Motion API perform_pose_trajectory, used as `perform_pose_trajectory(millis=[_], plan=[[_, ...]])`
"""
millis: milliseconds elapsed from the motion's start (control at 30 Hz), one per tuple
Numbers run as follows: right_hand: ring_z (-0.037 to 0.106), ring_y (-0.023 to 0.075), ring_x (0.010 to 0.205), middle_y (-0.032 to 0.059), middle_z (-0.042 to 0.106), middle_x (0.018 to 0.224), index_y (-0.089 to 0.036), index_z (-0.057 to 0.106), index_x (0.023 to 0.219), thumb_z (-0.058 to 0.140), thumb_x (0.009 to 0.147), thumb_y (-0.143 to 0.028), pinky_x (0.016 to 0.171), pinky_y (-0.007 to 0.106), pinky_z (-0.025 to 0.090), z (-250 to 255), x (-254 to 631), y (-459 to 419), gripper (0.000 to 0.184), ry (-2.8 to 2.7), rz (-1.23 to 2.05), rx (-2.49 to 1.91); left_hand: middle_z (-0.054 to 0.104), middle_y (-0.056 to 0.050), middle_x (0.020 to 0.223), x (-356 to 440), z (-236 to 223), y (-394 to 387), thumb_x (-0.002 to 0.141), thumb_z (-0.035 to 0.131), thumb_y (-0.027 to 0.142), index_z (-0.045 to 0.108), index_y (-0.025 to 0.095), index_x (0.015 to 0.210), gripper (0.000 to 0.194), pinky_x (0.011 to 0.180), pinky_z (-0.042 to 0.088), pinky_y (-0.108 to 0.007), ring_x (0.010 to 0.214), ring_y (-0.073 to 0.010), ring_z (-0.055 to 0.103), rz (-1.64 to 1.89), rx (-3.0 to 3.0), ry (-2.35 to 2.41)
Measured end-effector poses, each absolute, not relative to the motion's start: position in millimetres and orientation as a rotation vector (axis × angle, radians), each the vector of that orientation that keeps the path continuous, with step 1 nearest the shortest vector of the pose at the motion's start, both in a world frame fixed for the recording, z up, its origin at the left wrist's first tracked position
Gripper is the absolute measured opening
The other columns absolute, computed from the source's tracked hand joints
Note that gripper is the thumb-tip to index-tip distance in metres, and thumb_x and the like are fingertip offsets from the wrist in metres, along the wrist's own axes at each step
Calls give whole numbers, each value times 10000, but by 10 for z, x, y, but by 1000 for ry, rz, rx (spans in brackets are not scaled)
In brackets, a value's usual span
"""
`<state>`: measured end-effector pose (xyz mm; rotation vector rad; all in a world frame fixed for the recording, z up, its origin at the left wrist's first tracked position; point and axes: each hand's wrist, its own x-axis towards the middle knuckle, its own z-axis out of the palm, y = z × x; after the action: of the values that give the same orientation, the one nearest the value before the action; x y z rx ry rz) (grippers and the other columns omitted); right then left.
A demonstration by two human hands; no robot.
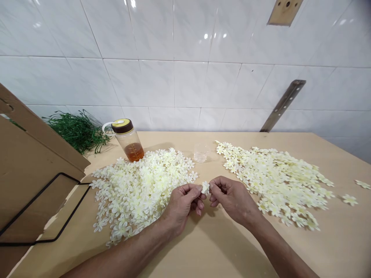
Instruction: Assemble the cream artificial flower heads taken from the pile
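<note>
Both hands meet over the table between two heaps of artificial flowers. A small white artificial flower [205, 188] is pinched between the fingertips of my left hand [185, 202], which is closed on it. From the other side, the closed thumb and forefinger of my right hand [228, 195] grip the edge of the same flower. Beside my left hand lies a thick pile of cream-white flowers [142, 185]. Flatter, yellower flower pieces [284, 179] are spread out to the right of my right hand. A small clear cup [201, 153] stands just beyond the hands.
A bottle of amber liquid [129, 141] stands behind the left pile. Green artificial stems [78, 131] lie at the back left, near a cardboard box [34, 173] with a black wire frame [69, 218] against it. A metal bracket [282, 106] leans on the tiled wall [185, 81].
</note>
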<state>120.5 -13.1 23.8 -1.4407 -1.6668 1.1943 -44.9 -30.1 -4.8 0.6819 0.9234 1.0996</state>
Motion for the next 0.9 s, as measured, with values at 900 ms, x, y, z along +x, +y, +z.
perform_pose_trajectory(millis=[900], plan=[[659,190,812,82,684,1024,-200,668,1040,567,868,-436,596,264,564,264,1271,-32,309,-1751,843,-1283,588,-11,501,-382,-81,-406,774,694,443,622,130,700,329,390,432,-210,394,-102,511,1038,927,1024]])
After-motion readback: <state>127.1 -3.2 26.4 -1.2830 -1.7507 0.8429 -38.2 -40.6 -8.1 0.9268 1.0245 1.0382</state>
